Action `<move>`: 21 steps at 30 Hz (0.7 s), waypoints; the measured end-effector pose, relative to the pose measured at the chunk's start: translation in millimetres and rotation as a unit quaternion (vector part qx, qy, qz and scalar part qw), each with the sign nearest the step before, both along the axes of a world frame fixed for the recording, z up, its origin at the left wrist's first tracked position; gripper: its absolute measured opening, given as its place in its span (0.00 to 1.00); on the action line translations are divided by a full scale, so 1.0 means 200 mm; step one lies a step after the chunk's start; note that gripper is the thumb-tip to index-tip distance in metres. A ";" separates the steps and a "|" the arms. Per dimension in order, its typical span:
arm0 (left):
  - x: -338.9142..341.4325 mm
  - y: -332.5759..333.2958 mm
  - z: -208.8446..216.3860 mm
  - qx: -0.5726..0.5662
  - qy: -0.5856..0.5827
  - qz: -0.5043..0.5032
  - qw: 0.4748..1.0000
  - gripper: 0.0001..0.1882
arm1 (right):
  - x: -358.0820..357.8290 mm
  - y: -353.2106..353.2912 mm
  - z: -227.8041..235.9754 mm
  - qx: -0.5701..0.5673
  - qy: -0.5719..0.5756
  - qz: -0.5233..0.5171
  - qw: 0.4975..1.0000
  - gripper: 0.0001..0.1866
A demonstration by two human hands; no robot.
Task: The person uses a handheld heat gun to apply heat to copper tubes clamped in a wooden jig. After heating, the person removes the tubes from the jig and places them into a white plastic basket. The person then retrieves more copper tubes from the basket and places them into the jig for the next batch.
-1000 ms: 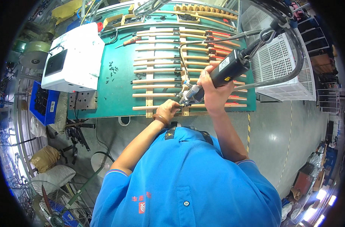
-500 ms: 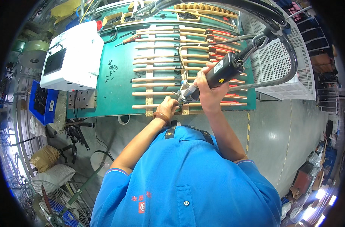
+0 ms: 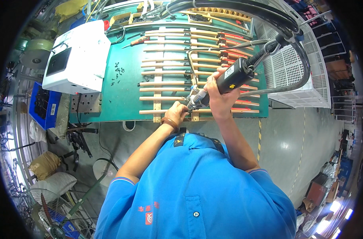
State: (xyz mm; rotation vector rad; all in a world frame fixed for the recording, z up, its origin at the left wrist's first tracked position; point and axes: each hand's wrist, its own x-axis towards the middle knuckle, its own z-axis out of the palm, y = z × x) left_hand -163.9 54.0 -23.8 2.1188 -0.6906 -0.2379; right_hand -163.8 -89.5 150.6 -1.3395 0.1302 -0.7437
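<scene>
My right hand point(image 3: 218, 95) is wrapped round a black electric screwdriver point(image 3: 236, 75), tilted with its metal nose down and to the left. That nose meets the nearest wooden rod point(image 3: 149, 112) close to a small dark fitting. Beside it my left hand point(image 3: 176, 113), with a brown bangle at the wrist, has its fingers pinched together at the rod; whatever they hold is hidden. Several similar rods with black fittings and red right-hand ends lie in rows beyond, across two pale wooden strips point(image 3: 157, 104).
A white machine point(image 3: 80, 59) stands on the green table point(image 3: 117, 95) at the left, with a blue bin point(image 3: 45, 106) beyond its edge. An orange-handled screwdriver point(image 3: 138, 41) lies near loose black parts. Thick hoses point(image 3: 307, 59) arch over white perforated crates point(image 3: 287, 63) at the right.
The view has shifted very slightly. Both hands and the electric screwdriver keep almost the same place at the nearest rod.
</scene>
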 end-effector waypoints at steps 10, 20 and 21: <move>0.00 0.00 0.01 0.012 0.005 0.002 1.000 0.10 | -0.01 0.02 -0.04 0.003 0.002 0.004 1.000 0.17; 0.00 0.00 0.04 0.066 0.012 -0.003 0.998 0.10 | -0.04 0.06 -0.07 -0.102 0.020 0.049 0.993 0.17; 0.00 0.00 0.04 0.080 0.015 -0.005 0.997 0.10 | -0.04 0.06 -0.07 -0.101 0.026 0.049 0.993 0.17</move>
